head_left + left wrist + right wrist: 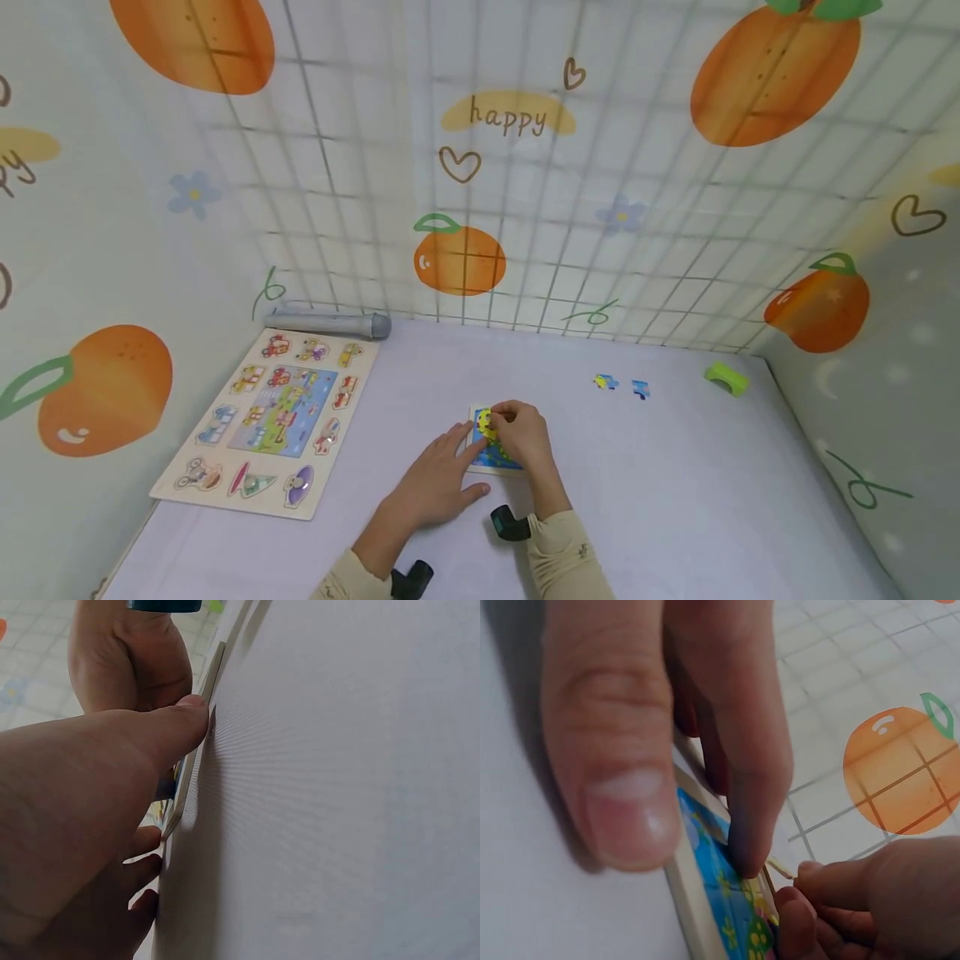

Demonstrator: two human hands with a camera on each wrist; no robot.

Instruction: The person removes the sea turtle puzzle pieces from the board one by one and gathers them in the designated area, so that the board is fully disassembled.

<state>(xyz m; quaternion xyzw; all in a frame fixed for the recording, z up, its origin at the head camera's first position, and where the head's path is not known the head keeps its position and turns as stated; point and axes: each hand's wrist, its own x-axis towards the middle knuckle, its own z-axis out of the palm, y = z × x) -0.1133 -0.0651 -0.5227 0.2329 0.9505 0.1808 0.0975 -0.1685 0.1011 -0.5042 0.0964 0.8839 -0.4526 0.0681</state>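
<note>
A small wood-framed jigsaw puzzle (495,460) with a blue, green and yellow picture lies on the table in the head view. Above its far part, my right hand (528,435) pinches a thin yellow puzzle piece (781,868) between thumb and fingertip. My left hand (441,483) is spread along the near left side of the frame with fingers extended. In the right wrist view, one left fingertip (750,855) presses on the picture and the left thumb (626,817) lies beside the frame. The left wrist view shows the frame (184,784) edge-on by the left thumb.
Two loose puzzle pieces lie to the right, one yellow and blue (604,382), one blue (641,389). Beyond them is a green arched block (726,379). A large vehicle-picture board (330,467) lies at left, with a grey microphone-like cylinder (330,324) behind it.
</note>
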